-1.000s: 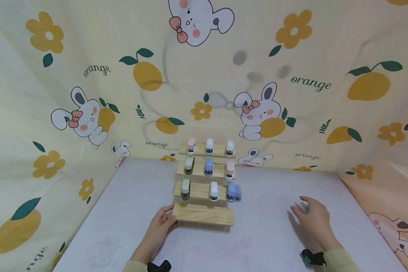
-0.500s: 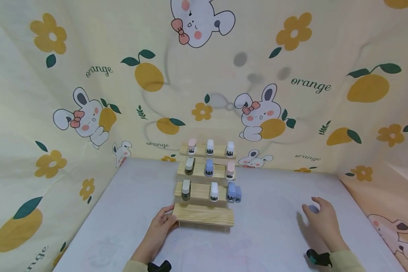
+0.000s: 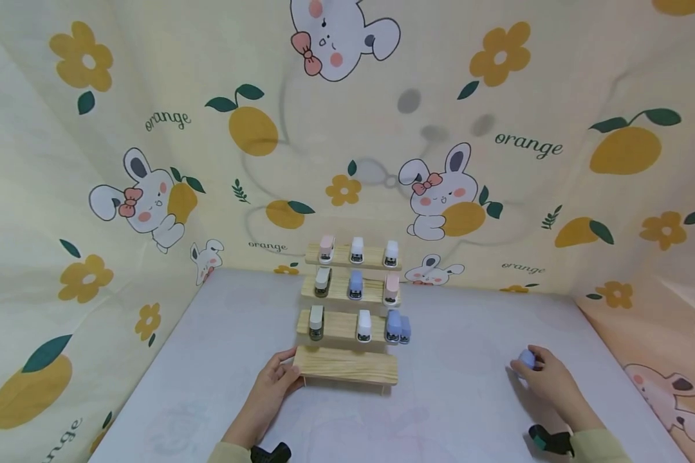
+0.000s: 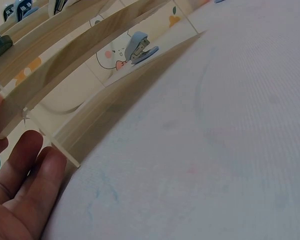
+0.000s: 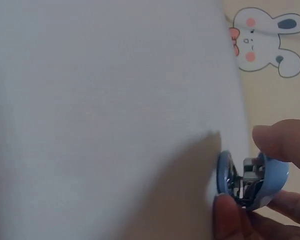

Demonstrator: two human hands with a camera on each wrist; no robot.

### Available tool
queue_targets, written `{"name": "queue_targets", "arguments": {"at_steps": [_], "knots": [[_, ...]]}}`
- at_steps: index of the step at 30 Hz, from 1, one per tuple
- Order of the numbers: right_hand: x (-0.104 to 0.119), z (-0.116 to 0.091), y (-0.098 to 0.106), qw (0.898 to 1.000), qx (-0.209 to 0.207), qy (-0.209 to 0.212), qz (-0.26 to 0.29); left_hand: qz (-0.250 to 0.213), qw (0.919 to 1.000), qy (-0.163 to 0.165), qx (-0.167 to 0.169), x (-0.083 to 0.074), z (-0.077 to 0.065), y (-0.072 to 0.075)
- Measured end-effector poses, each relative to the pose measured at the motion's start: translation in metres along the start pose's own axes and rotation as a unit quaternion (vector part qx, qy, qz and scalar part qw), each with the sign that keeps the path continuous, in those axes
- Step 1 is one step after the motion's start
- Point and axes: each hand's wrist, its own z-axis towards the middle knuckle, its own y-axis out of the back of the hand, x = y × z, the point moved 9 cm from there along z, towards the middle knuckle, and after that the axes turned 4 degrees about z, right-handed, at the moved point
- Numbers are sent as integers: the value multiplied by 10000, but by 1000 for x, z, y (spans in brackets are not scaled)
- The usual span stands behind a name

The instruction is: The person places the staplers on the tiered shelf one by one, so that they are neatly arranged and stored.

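My left hand (image 3: 269, 392) grips the left end of the lowest step of a tiered wooden display stand (image 3: 347, 365), with the thumb on top. In the left wrist view, two fingers (image 4: 50, 170) sit below the step beside a thin leg. Off to the right, my right hand (image 3: 550, 379) pinches a small blue mini stapler (image 3: 526, 359) close above the table. In the right wrist view this stapler (image 5: 276, 177) shows its metal inside between thumb and fingers; whether its base touches the table, I cannot tell.
Several mini staplers, pink, white, grey-green and blue, stand on the upper three steps, like the white one (image 3: 364, 326). Another blue stapler (image 3: 405, 329) rests on the table by the stand's right side. A rabbit-and-orange patterned cloth (image 3: 347, 116) walls the back and sides.
The right hand has shifted slightly rightward and turned; the blue stapler, not seen a second ago, now shows clearly in its fingers. The left hand and stand have stayed still.
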Motion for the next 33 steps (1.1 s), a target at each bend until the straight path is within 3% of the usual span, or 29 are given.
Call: {"name": "queue_targets", "arguments": {"at_steps": [7, 11, 17, 23, 33], "knots": [[0, -3, -6, 9992, -262, 92, 289, -37, 10000, -81, 4, 1, 1, 0], [11, -11, -12, 9978, -387, 178, 507, -108, 9999, -82, 18, 3, 2, 0], [54, -28, -26, 9920, -687, 850, 632, -121, 9998, -139, 63, 3, 3, 0], [104, -48, -48, 9782, -891, 1695, 805, -119, 9999, -74, 27, 3, 2, 0], [136, -66, -89, 9640, -812, 2053, 1481, -120, 9999, -5, 9, 3, 1, 0]]}}
